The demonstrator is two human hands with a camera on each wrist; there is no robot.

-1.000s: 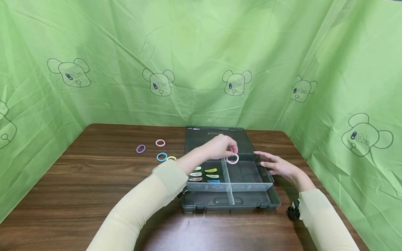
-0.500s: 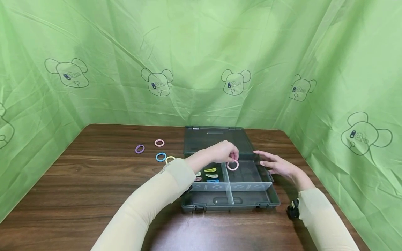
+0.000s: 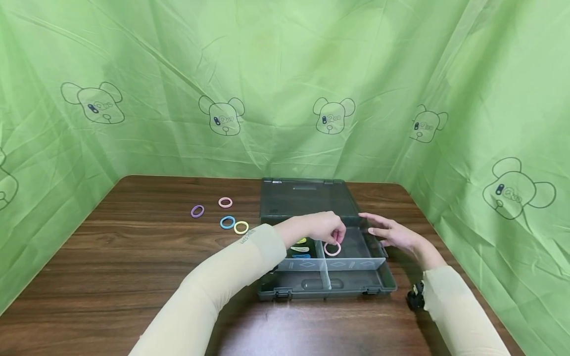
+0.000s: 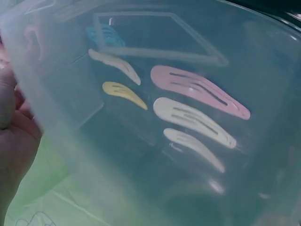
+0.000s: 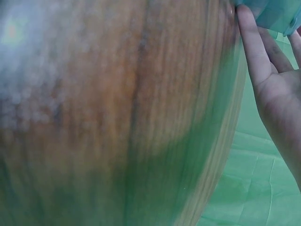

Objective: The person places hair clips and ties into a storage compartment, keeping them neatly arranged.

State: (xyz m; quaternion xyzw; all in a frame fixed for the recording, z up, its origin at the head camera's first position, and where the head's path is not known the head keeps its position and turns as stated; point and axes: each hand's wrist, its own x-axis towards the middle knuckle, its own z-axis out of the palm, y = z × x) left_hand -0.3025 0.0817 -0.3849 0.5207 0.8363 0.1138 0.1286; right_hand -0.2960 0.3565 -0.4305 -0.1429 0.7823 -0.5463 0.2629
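A grey plastic box [image 3: 307, 295] lies with its lid [image 3: 307, 198] folded back, divided inside by translucent partitions [image 3: 352, 265]. Over its right rear compartment my left hand [image 3: 326, 226] pinches a pink hair tie [image 3: 332, 255] by its top, the ring hanging beside the middle partition. Snap hair clips [image 3: 300, 249] fill the left compartment, partly covered by the left forearm. Among them, a pink clip [image 4: 200, 92] shows through the plastic in the left wrist view. My right hand [image 3: 398, 236] has its fingers extended at the box's right side, as the right wrist view also shows.
Left of the box, a purple hair tie [image 3: 192, 213], a second pink one [image 3: 225, 206], a blue one [image 3: 221, 224] and a yellow one [image 3: 235, 229] lie on the wooden table [image 3: 133, 257]. Green cloth [image 3: 276, 148] hangs behind and at both sides.
My left hand has moved nearer and lower with the pink hair tie, deeper into the right compartment. The forearm now uncovers the yellow hair tie and hides more clips. My right hand stays put.
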